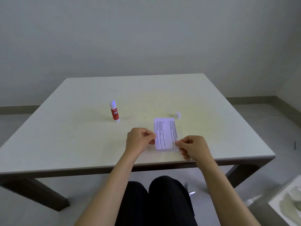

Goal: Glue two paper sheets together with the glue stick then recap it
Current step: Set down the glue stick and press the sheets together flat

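Left hand (140, 138) fingers pinch printed paper (165, 133) at left edge, right hand (192, 146) fingers pinch its near right corner, to square it over the sheet beneath | glue stick (114, 111) upright, uncapped, far left of my fingers, clear of the sheets | cap (178, 115) just beyond the paper | tabletop (81, 136) | recapping remains.
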`<act>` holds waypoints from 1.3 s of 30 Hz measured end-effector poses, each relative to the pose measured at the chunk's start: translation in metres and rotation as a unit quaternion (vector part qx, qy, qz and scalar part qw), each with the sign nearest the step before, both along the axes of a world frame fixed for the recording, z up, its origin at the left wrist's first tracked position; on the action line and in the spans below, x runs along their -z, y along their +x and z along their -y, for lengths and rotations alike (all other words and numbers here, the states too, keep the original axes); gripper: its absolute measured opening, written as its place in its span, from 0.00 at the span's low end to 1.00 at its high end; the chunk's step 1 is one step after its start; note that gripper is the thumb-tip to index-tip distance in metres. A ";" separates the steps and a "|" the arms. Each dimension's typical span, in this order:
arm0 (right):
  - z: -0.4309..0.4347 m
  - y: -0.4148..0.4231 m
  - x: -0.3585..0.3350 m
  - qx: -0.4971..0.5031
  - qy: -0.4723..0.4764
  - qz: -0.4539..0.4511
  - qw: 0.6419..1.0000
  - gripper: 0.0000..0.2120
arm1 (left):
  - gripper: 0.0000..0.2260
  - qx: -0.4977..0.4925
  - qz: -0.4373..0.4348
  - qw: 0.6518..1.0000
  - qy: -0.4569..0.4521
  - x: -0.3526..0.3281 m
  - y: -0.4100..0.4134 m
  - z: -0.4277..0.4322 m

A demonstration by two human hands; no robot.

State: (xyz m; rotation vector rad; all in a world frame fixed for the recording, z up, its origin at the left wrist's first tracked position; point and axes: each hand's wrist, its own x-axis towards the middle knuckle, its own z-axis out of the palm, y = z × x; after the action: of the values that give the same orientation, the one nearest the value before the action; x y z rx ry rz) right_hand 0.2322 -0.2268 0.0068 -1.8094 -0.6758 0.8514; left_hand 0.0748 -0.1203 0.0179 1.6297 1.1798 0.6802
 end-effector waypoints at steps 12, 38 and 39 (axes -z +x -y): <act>-0.002 0.000 0.000 -0.031 -0.044 0.101 0.993 0.08 | 0.06 0.004 -0.054 0.998 0.028 0.011 0.003 -0.002; -0.011 -0.003 -0.001 -0.100 -0.090 0.216 0.967 0.06 | 0.13 0.079 -0.215 0.937 0.263 0.025 0.013 -0.016; -0.011 -0.003 -0.001 -0.099 -0.090 0.213 0.968 0.06 | 0.16 0.118 -0.228 0.924 0.283 0.026 0.012 -0.019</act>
State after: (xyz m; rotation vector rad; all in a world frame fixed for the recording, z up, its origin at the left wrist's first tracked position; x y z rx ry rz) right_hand 0.2288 -0.2157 0.0081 -2.1418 -1.0993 0.6696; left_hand 0.0871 -0.1010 -0.0082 2.4768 1.1310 0.5231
